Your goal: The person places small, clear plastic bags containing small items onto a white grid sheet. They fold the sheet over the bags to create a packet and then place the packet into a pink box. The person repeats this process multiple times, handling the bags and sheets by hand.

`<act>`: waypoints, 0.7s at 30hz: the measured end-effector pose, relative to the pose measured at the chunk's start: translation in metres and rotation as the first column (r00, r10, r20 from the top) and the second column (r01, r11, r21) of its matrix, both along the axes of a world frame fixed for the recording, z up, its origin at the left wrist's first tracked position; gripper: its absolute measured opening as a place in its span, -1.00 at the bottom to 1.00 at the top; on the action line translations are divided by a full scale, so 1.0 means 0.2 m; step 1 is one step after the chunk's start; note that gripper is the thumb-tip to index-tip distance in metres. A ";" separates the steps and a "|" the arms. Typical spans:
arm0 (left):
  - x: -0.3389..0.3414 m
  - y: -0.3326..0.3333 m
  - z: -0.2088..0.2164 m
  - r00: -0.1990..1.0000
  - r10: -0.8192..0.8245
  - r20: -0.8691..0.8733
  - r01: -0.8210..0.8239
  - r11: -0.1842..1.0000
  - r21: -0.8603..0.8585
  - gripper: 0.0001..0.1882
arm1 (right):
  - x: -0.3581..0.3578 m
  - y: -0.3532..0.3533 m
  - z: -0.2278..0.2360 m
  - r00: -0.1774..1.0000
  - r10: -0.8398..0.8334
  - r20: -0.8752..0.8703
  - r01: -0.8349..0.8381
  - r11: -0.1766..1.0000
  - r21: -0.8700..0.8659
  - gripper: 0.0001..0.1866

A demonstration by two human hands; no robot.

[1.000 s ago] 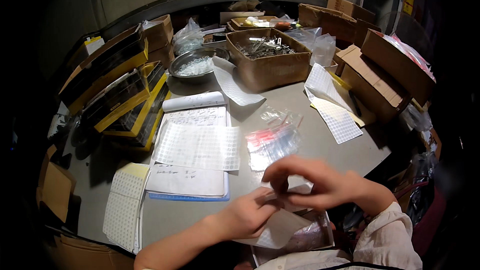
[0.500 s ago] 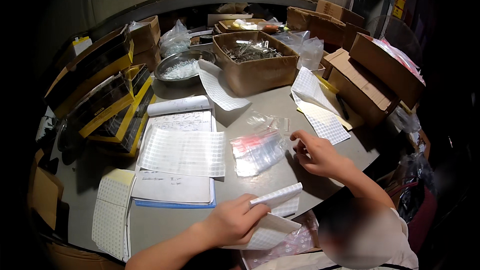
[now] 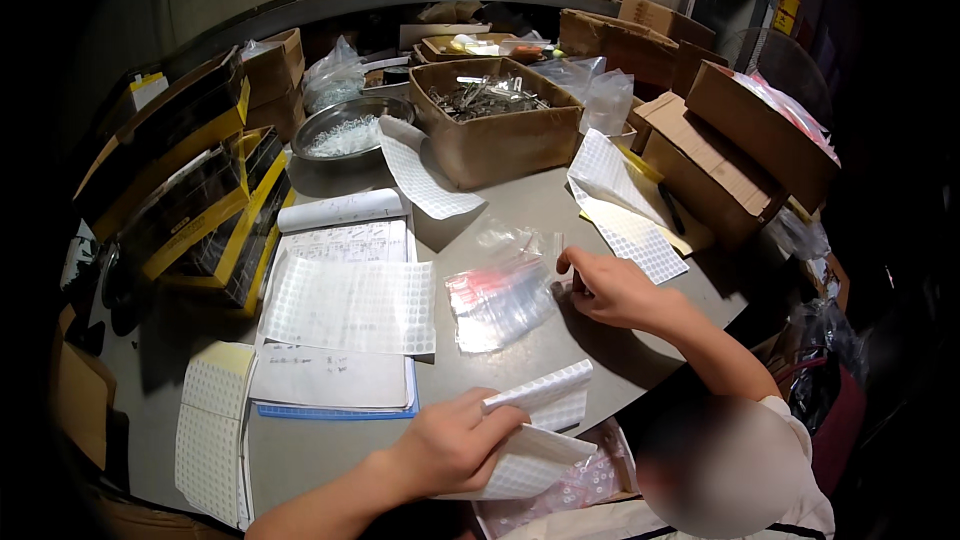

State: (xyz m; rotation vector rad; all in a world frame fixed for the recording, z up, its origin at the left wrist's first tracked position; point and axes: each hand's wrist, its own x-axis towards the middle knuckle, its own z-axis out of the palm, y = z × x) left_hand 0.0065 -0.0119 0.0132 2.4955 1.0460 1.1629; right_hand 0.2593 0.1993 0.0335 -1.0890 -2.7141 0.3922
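My left hand (image 3: 463, 443) is closed around a folded sheet of round stickers (image 3: 545, 405), which curls above and below the fingers. Beyond it lies a pile of small clear zip bags (image 3: 500, 305) with red strips along their tops. At the right edge of that pile is my right hand (image 3: 622, 290), its fingers curled and the index fingertip bent down beside the bags. Whatever its fingertips may pinch is too small to make out. Another sticker sheet (image 3: 350, 305) lies flat across an open notepad (image 3: 335, 378) on a blue clipboard.
At the back stand a cardboard box (image 3: 500, 145) of metal parts and a metal bowl (image 3: 318, 155) of small clear pieces. Black-and-yellow boxes (image 3: 205, 225) are stacked left, brown boxes (image 3: 705, 165) right. More sticker sheets (image 3: 630, 220) lie on the table (image 3: 530, 202).
My right hand has come in to the edge of the zip bags and its fingers have curled. The left hand keeps its hold on the sheet. The whole view has shifted slightly.
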 end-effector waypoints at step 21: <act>-0.02 -0.01 0.03 1.000 0.004 0.009 -0.004 1.000 -0.009 -0.71 | 0.17 0.19 -0.01 0.973 -0.231 -0.025 0.175 0.797 -0.578 -0.66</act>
